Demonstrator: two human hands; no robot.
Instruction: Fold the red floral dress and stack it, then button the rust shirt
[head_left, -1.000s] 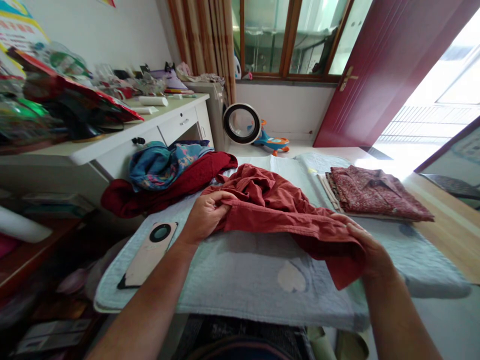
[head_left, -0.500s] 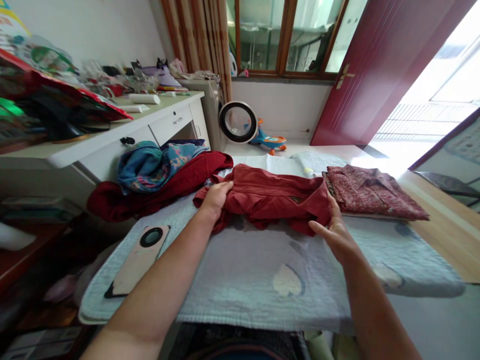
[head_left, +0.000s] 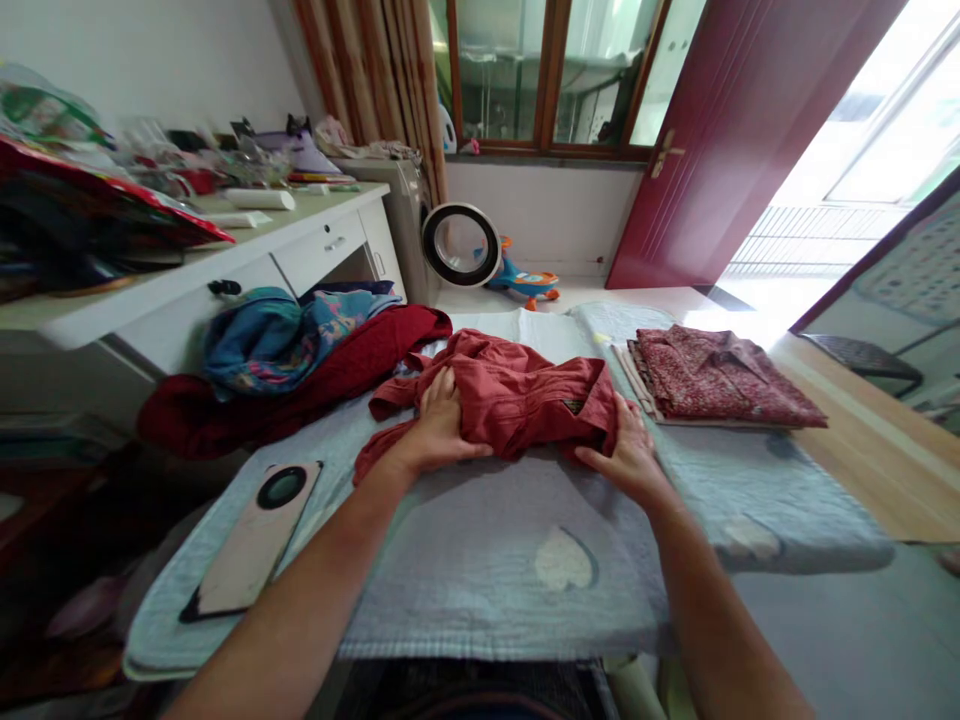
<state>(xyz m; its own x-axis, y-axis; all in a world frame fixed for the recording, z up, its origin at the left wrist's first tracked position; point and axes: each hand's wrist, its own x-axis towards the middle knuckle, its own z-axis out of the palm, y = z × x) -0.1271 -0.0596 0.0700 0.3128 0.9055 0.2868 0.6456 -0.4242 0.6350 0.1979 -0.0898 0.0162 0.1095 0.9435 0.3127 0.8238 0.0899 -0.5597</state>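
A rust-red garment (head_left: 517, 390) with a collar-like edge and a small dark label lies bunched on the pale blue quilted cover in front of me. My left hand (head_left: 442, 425) rests on its left part, fingers flat on the fabric and thumb stretched out along the near edge. At the right end, my right hand (head_left: 626, 450) presses against the garment's side, its thumb apart from the fingers; some fingertips are partly hidden by cloth. A sleeve-like strip trails out left of my left hand.
Folded patterned red clothes (head_left: 731, 375) lie in a stack at the right. Dark red cloth (head_left: 360, 365) and a blue floral garment (head_left: 262, 340) are heaped at the left, above a smartphone (head_left: 251, 545). A white desk (head_left: 300, 250) borders the left side.
My hands have come closer together, squeezing the garment narrower and more wrinkled. My left hand has shifted from its left edge onto the cloth. The view has turned slightly right.
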